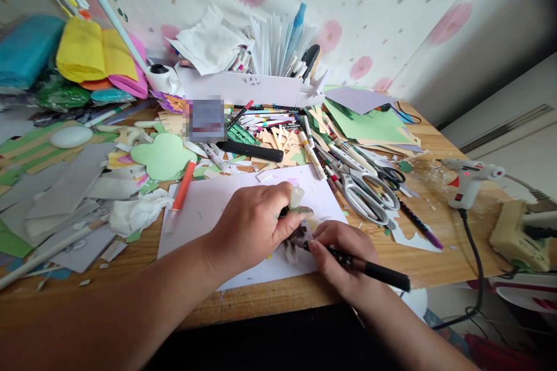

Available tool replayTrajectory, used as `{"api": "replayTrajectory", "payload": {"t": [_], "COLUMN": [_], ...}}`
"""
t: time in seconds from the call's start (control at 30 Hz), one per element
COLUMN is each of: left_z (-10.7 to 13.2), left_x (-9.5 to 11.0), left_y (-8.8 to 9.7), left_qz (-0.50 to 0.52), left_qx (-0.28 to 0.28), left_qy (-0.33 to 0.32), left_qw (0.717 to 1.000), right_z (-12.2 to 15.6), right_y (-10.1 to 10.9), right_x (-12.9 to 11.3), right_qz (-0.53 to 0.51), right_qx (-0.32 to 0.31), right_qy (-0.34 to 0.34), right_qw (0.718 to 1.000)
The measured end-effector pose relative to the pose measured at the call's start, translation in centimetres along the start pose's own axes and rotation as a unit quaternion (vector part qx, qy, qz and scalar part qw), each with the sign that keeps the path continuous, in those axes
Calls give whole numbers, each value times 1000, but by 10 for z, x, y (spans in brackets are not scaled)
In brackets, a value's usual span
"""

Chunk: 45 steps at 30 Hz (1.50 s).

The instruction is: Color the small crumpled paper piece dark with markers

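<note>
My right hand is closed round a black marker, its tip pointing left toward my left hand. In my left hand a small object with a translucent whitish knob is gripped; the knob shows above the thumb, and a dark part shows between the fingers. Dark and greyish bits below the fingers are partly hidden, so I cannot tell what kind of object it is. Both hands are over a white sheet of paper at the table's front edge. An orange marker lies on the sheet's left side.
Scissors and several pens lie to the right, beyond them a glue gun with a cord and a power strip. Paper scraps cover the left. At the back stands a white box holding clear sticks.
</note>
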<state>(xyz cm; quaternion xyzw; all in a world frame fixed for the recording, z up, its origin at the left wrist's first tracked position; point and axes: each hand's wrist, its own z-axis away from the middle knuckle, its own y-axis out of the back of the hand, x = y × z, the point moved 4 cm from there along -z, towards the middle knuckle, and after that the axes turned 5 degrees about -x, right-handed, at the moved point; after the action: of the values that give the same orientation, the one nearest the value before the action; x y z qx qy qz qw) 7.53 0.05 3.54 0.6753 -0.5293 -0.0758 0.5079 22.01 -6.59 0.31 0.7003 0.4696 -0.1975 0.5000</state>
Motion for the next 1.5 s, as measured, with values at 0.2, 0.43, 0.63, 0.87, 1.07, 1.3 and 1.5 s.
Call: {"api": "replayTrajectory", "payload": {"t": [0.2, 0.43, 0.63, 0.87, 1.07, 1.3, 1.5], "left_z": [0, 1, 0, -1, 0, 1, 1], "left_x": [0, 0, -1, 0, -1, 0, 0], "left_y": [0, 0, -1, -1, 0, -1, 0], "left_qz": [4, -2, 3, -7, 1, 4, 12], "left_qx": [4, 7, 5, 12, 9, 3, 4], "left_qy": [-6, -1, 0, -5, -7, -10, -9], "left_qw": [1000, 1000, 1000, 1000, 1000, 1000, 1000], "right_z": [0, 2, 1, 1, 5, 8, 7], "right_y": [0, -3, -3, -3, 2, 3, 3], "right_x": [1, 3, 2, 1, 7, 13, 10], "right_qz": [4, 11, 21, 22, 35, 31, 37], "right_qx": [-11, -23, -17, -14, 24, 30, 26], "right_qy": [-8, -6, -5, -7, -34, -50, -51], "right_qw": [1000, 1000, 1000, 1000, 999, 998, 998]}}
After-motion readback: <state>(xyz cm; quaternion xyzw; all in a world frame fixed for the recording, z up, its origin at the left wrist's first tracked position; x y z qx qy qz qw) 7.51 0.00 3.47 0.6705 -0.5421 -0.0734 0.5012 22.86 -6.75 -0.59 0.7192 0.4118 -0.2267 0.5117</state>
